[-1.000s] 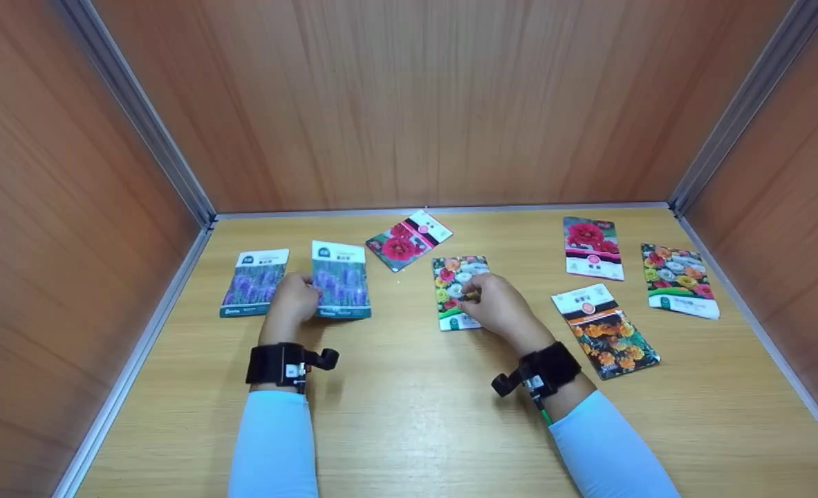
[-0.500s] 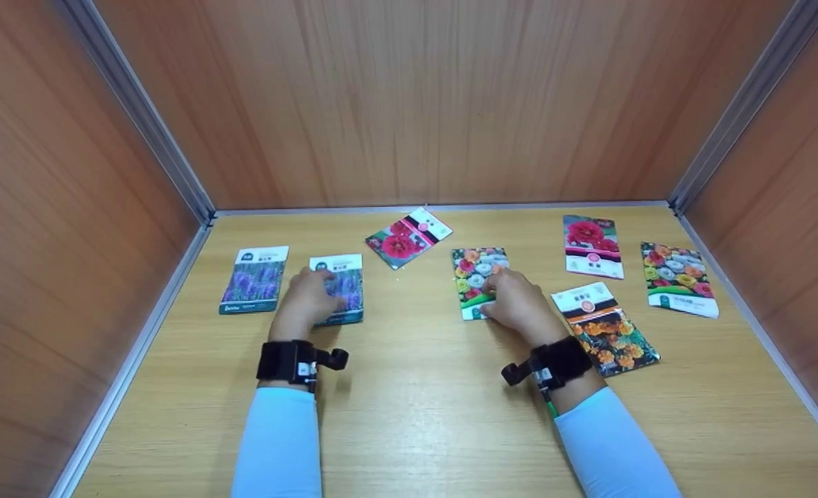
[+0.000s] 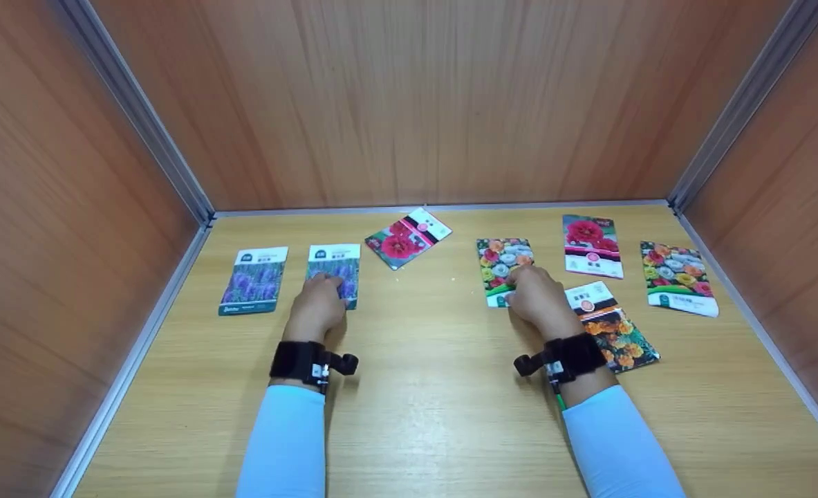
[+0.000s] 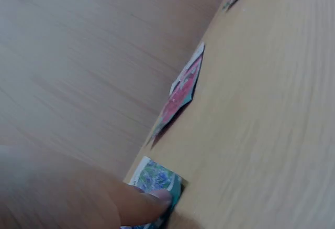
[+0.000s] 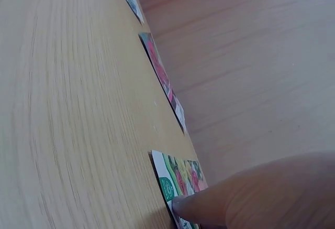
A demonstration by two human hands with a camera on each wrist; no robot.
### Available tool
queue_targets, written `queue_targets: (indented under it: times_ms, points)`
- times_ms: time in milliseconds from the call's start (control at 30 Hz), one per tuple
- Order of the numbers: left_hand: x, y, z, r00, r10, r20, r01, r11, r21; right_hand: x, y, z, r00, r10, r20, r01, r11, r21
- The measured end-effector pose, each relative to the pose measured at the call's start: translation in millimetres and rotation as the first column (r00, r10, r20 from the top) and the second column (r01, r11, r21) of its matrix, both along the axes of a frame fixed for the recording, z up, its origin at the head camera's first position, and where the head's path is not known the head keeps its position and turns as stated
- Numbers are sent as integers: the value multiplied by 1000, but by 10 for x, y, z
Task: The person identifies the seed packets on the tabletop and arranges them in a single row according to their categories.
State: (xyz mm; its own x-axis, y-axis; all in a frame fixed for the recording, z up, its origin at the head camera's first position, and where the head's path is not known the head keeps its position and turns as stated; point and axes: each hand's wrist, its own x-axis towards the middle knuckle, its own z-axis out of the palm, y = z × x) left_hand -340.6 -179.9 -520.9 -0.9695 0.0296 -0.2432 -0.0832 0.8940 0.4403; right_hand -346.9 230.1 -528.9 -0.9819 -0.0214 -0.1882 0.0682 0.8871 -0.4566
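Observation:
In the head view my left hand (image 3: 318, 304) rests on a lavender seed packet (image 3: 334, 257) lying flat, thumb over its near right part. The left wrist view has that thumb (image 4: 152, 200) pressed on the printed face. A matching lavender packet (image 3: 254, 280) lies to the left. My right hand (image 3: 537, 297) touches the lower right of a seed packet with mixed colourful blooms (image 3: 497, 256). In the right wrist view its thumb (image 5: 196, 210) lies on the packet's white end. The other fingertips of both hands are largely hidden. An orange-flower packet (image 3: 623, 339) lies partly under the right wrist.
A tilted pink-flower packet (image 3: 400, 245) lies near the back wall (image 3: 422, 104), between the hands. Another pink-flower packet (image 3: 592, 242) and a second mixed-bloom packet (image 3: 678, 277) lie at the right. Wooden panels with metal edges enclose the table (image 3: 422, 415) at back and sides.
The right hand has shifted the mixed-bloom packet right and slightly back. The left hand has moved right; its lavender packet, earlier with a raised edge, lies flat. The other packets stayed put.

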Motion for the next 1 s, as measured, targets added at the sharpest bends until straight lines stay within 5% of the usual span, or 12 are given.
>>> queue_targets:
  times_ms: [267, 500, 733, 1000]
  points:
    - [-20, -19, -44, 1000, 12, -22, -12, 1000, -10, 23, 21, 41, 1000, 5, -5, -5, 1000, 30]
    - [-19, -95, -66, 1000, 18, -25, -19, 999, -42, 76, -335, 122, 984, 50, -173, -47, 999, 22]
    - [-13, -107, -55, 999, 8, -43, -10, 998, -62, 136, -823, 27, 966, 216, -139, -214, 976, 31]
    - [-20, -149, -73, 1000, 2, -22, -4, 996, -91, 170, -869, 0, 930, 352, -110, -331, 929, 167]
